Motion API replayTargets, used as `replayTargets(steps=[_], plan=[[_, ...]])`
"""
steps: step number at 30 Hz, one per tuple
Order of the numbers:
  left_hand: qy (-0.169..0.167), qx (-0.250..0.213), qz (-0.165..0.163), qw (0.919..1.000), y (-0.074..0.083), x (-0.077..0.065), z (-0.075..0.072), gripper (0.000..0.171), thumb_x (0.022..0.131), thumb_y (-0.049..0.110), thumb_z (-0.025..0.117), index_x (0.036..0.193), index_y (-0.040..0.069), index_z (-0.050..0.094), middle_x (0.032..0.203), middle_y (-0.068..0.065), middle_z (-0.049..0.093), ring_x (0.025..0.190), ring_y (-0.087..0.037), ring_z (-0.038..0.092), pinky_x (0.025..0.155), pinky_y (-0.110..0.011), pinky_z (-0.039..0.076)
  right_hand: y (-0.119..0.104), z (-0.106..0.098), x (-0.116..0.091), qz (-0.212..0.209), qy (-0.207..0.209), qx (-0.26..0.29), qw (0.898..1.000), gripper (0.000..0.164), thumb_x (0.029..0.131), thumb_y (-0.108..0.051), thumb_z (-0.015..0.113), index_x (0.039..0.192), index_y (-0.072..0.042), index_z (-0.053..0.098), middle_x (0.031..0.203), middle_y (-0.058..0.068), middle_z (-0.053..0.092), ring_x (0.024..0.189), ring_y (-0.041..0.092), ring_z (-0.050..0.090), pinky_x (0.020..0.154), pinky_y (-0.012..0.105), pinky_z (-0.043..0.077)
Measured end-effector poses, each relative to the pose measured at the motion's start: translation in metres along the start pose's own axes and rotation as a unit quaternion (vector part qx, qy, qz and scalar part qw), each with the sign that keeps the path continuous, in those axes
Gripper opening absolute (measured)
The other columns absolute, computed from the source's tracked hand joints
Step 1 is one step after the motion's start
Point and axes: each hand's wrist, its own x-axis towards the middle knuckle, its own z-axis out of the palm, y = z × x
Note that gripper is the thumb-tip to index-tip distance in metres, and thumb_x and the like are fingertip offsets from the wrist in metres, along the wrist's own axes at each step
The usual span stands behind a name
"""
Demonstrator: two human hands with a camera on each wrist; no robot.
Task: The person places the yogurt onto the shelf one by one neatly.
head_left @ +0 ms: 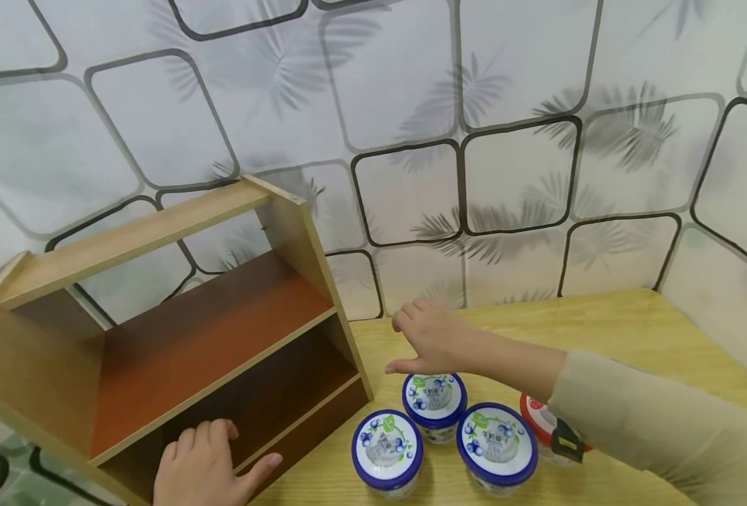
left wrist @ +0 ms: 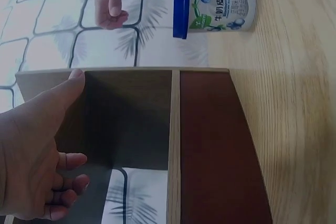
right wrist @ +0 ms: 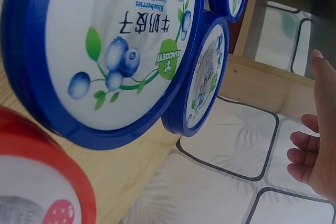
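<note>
In the head view my left hand [head_left: 204,465] is held in front of a small wooden shelf unit [head_left: 209,351], thumb spread and fingers bent loosely. The left wrist view has the same hand [left wrist: 39,156] before the shelf's lower compartment, holding nothing. My right hand [head_left: 435,339], empty with thumb apart, hovers to the right of the shelf, over the rear blueberry tub [head_left: 436,400]. Two more blue-lidded blueberry tubs stand nearer, a left one [head_left: 387,450] and a right one [head_left: 497,444]. A red-lidded tub [head_left: 540,420] is partly hidden behind my right sleeve.
Everything stands on a light wood-grain table [head_left: 601,323]. Behind it rises a wall [head_left: 405,197] with rounded-square outlines and leaf prints, which continues along the right side. A dark tag-like piece [head_left: 568,441] hangs at my right sleeve, close to the red lid.
</note>
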Motion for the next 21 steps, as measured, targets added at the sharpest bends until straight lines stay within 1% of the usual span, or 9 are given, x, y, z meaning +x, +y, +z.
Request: replayTargets(steps=[7,10,13,14,15,17,20,21], plan=[[-0.002,0.029,-0.038,0.9988,-0.004,-0.006,-0.005,0.079,0.059,0.079,0.06,0.079,0.003,0.055,0.065,-0.005,0.048,0.063,-0.027,0.049,0.065,-0.042,0.038,0.0,0.007,0.008,-0.006,0.006,-0.013,1.0,0.055,0.079,-0.061,0.059,0.094,-0.009,0.055,0.082,0.002,0.055,0.077,0.02,0.052,0.068,0.033,0.041],[-0.036,0.023,-0.059,0.9973,-0.006,-0.006,-0.008,0.082,0.061,0.08,0.058,0.083,0.001,0.056,0.069,-0.007,0.051,0.066,-0.028,0.051,0.068,-0.043,0.038,0.0,0.006,0.013,-0.012,0.006,-0.016,1.0,0.055,0.079,-0.061,0.059,0.094,-0.008,0.056,0.08,0.001,0.055,0.075,0.019,0.052,0.067,0.033,0.041],[-0.072,0.016,-0.089,0.9933,-0.01,-0.007,-0.01,0.084,0.063,0.08,0.057,0.086,0.0,0.057,0.071,-0.009,0.054,0.068,-0.029,0.052,0.069,-0.044,0.038,-0.003,0.005,0.019,-0.014,-0.004,-0.01,1.0,0.056,0.08,-0.063,0.057,0.095,-0.009,0.057,0.08,0.0,0.055,0.074,0.017,0.052,0.068,0.032,0.042],[-0.075,0.014,-0.098,0.9923,-0.011,-0.008,-0.01,0.083,0.063,0.08,0.057,0.086,-0.001,0.057,0.071,-0.009,0.055,0.069,-0.029,0.053,0.069,-0.044,0.038,-0.004,0.005,0.021,-0.015,-0.009,-0.008,1.0,0.057,0.081,-0.063,0.056,0.095,-0.008,0.057,0.08,0.0,0.056,0.073,0.017,0.052,0.068,0.032,0.042],[-0.069,0.016,-0.103,0.9922,-0.012,-0.009,-0.009,0.082,0.062,0.079,0.059,0.085,-0.001,0.057,0.07,-0.009,0.055,0.067,-0.029,0.053,0.067,-0.043,0.038,-0.006,0.005,0.023,-0.014,-0.012,-0.007,1.0,0.057,0.081,-0.064,0.055,0.095,-0.008,0.057,0.08,0.0,0.056,0.073,0.017,0.053,0.068,0.032,0.043],[-0.046,0.018,-0.108,0.9929,-0.015,-0.012,-0.008,0.08,0.06,0.077,0.062,0.081,0.0,0.057,0.067,-0.009,0.054,0.064,-0.028,0.052,0.065,-0.042,0.038,-0.008,0.006,0.026,-0.012,-0.018,-0.006,1.0,0.057,0.082,-0.064,0.054,0.095,-0.008,0.058,0.08,0.0,0.057,0.073,0.017,0.053,0.068,0.032,0.043],[-0.012,0.016,-0.105,0.9942,-0.018,-0.015,-0.005,0.076,0.058,0.074,0.065,0.078,0.001,0.057,0.062,-0.007,0.052,0.058,-0.026,0.05,0.06,-0.04,0.036,-0.01,0.008,0.028,-0.008,-0.018,-0.01,1.0,0.056,0.082,-0.063,0.055,0.094,-0.008,0.059,0.08,0.0,0.058,0.072,0.017,0.054,0.068,0.032,0.044],[-0.006,0.013,-0.105,0.9944,-0.019,-0.015,-0.004,0.076,0.058,0.074,0.065,0.078,0.001,0.057,0.061,-0.007,0.052,0.056,-0.025,0.049,0.059,-0.039,0.036,-0.01,0.009,0.028,-0.006,-0.016,-0.012,1.0,0.056,0.082,-0.062,0.055,0.093,-0.008,0.059,0.079,0.0,0.058,0.072,0.017,0.054,0.067,0.032,0.044]])
